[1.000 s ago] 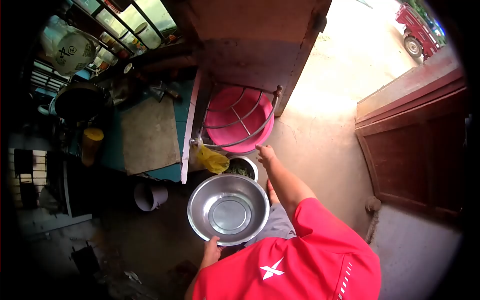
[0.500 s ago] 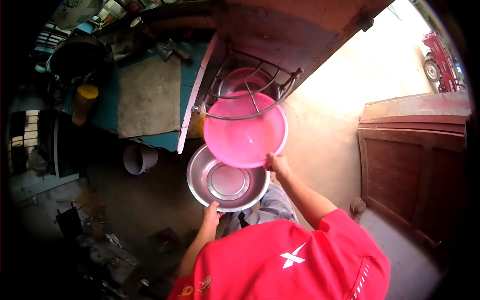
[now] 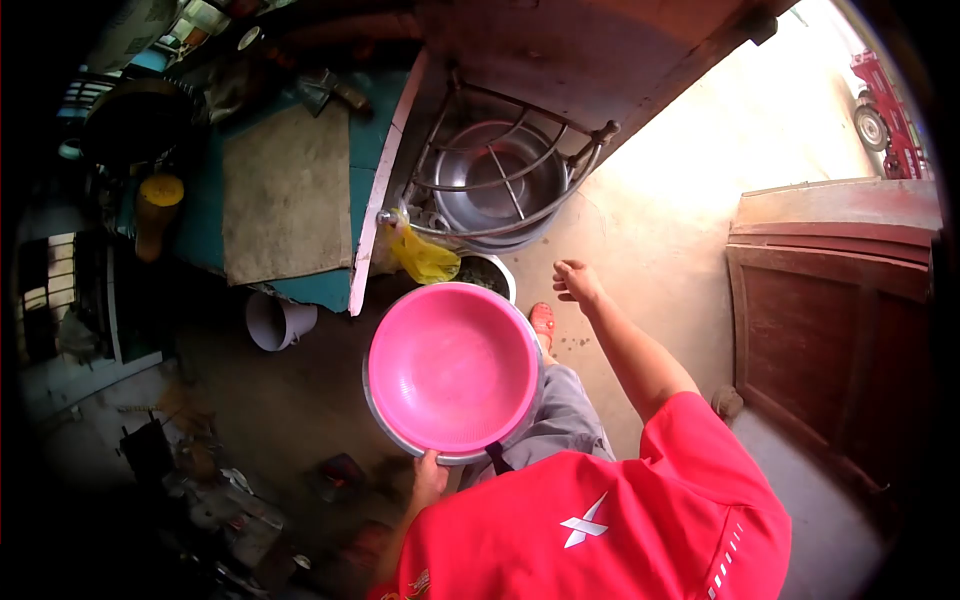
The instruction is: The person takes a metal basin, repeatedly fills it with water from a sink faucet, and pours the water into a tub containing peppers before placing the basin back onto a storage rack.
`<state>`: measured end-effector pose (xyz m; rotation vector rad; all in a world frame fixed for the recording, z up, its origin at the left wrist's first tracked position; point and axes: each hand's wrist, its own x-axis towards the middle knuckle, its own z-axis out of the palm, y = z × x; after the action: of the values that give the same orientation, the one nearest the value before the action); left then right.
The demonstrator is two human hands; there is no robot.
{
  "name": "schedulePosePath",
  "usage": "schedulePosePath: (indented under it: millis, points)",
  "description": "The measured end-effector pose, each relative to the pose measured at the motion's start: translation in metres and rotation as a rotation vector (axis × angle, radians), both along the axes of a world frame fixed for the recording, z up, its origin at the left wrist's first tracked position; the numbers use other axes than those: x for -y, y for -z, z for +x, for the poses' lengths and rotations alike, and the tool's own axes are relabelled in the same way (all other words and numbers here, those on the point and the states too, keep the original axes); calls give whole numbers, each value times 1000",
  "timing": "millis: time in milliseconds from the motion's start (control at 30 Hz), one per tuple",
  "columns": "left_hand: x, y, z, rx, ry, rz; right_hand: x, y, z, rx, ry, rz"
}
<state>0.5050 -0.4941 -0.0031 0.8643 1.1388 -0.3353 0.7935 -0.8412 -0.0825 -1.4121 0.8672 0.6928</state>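
Observation:
My left hand [image 3: 430,480] grips the near rim of a steel basin [image 3: 385,428], thumb on top. Inside that basin rests a round pink plastic colander [image 3: 453,370], hiding nearly all of the steel except a thin edge. To the upper right, my right hand [image 3: 577,282] is in the air over the floor, touching nothing. Its fingers are loosely bent and apart, and nothing shows in them. Ahead stands a metal wire rack [image 3: 560,205] with other steel basins [image 3: 500,180] behind its bars.
A yellow plastic bag [image 3: 425,258] hangs from the rack beside a white-rimmed bucket [image 3: 508,275]. On the left is a teal counter [image 3: 365,190] with a board [image 3: 288,195] and a cleaver [image 3: 315,92]. A wooden door panel [image 3: 800,340] stands right; a pale bucket [image 3: 280,322] lies under the counter.
The pink colander has come down toward me into the steel basin. My right hand has let go of it and moved up and away. My left hand still holds the rim.

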Motion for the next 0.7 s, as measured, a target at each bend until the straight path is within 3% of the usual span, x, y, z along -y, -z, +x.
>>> schedulePosePath:
  millis: [133, 233, 367, 533, 567, 700]
  points:
    - [-1, -4, -14, -31, -42, 42, -27, 70, 59, -15, 118, -124]
    - [1, -11, -10, -64, -57, 24, -41, 81, 86, -79, 274, 53]
    - [9, -19, -1, -124, -34, -7, -45, 68, 90, -27, 245, -31]
    - [15, -13, 10, -127, -19, 5, 10, 61, 7, 53, 376, 25]
    - [15, -7, 13, -126, 10, 16, 18, 36, -14, 61, 408, -28]
    - [32, 0, 44, -118, 129, -13, 73, 24, -118, -121, 687, -73]
